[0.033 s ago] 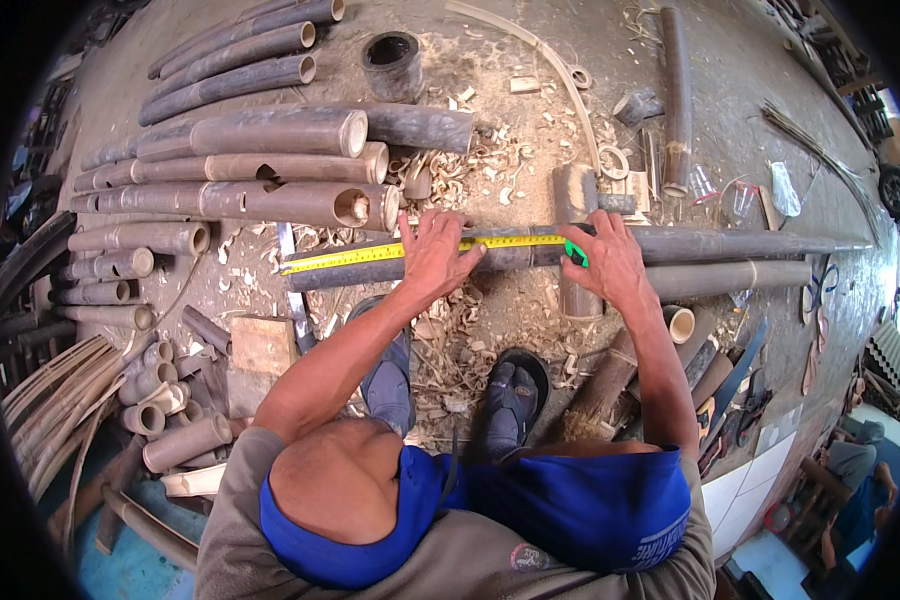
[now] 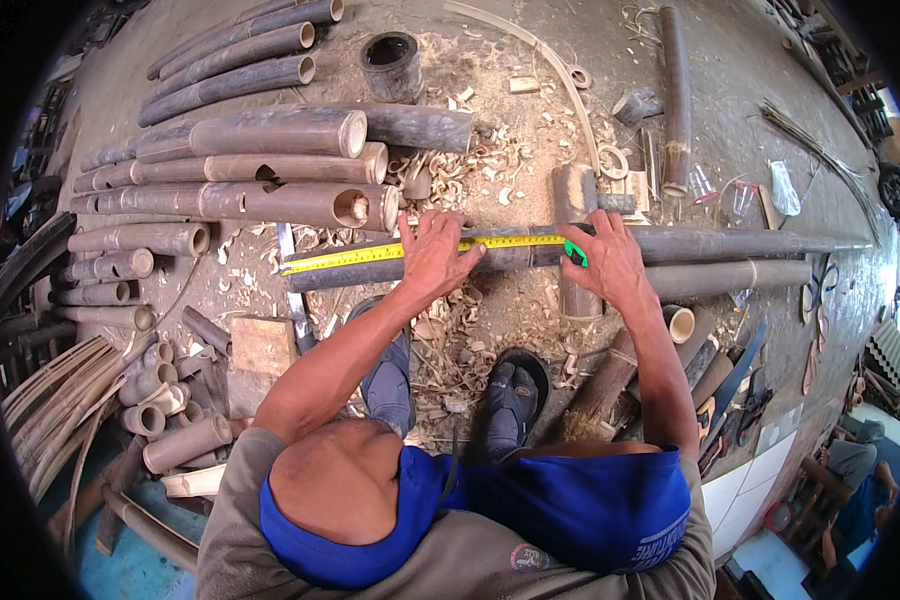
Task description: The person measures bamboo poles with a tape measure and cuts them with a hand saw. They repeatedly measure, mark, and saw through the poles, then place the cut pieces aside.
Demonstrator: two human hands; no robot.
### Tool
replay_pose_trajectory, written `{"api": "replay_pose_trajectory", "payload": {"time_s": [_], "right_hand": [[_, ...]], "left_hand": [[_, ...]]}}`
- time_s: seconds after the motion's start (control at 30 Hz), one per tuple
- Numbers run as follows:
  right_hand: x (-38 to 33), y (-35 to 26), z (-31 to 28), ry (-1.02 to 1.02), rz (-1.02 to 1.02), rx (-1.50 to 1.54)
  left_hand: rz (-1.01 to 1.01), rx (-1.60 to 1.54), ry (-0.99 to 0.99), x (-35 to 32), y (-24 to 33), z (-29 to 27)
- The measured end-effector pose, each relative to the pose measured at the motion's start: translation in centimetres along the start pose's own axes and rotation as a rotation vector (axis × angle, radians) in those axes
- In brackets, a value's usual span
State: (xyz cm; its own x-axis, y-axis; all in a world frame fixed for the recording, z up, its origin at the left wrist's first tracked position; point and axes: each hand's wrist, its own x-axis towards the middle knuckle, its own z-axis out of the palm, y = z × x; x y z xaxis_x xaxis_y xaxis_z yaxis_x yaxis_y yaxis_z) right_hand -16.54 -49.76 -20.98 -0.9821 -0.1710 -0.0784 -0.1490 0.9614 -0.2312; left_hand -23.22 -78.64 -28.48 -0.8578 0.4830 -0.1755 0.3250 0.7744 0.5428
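A long dark bamboo pole (image 2: 510,257) lies crosswise in front of me, with a yellow tape measure (image 2: 345,259) stretched along its top from the left end. My left hand (image 2: 436,252) is curled over tape and pole, fingers on the far side and thumb on the near side, pressing the tape down. Farther right, my right hand (image 2: 610,258) grips the green tape measure case against the pole; the palm hides most of the case. Under the pole, near my right hand, sits a short thick bamboo block (image 2: 578,295).
Cut bamboo tubes (image 2: 260,137) lie stacked at the left, several with holes. Short offcuts (image 2: 185,440) and split strips (image 2: 60,400) pile up nearer. Shavings (image 2: 470,180) litter the floor. A saw (image 2: 735,375) and scissors (image 2: 822,285) lie right. A person (image 2: 855,470) sits far right.
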Motion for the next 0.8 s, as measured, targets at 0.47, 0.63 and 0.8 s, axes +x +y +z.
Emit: {"api": "replay_pose_trajectory", "payload": {"time_s": [0.47, 0.63, 0.8], "right_hand": [[3.4, 0.9, 0.1, -0.164, 0.072, 0.198], [5.2, -0.1, 1.5, -0.054, 0.063, 0.125], [4.4, 1.6, 1.6, 0.022, 0.179, 0.031]], "left_hand": [[0.078, 0.123, 0.192, 0.2, 1.4, -1.0], [0.073, 0.142, 0.233, 0.4, 1.5, -1.1], [0.040, 0.204, 0.234, 0.5, 1.6, -1.1]]}}
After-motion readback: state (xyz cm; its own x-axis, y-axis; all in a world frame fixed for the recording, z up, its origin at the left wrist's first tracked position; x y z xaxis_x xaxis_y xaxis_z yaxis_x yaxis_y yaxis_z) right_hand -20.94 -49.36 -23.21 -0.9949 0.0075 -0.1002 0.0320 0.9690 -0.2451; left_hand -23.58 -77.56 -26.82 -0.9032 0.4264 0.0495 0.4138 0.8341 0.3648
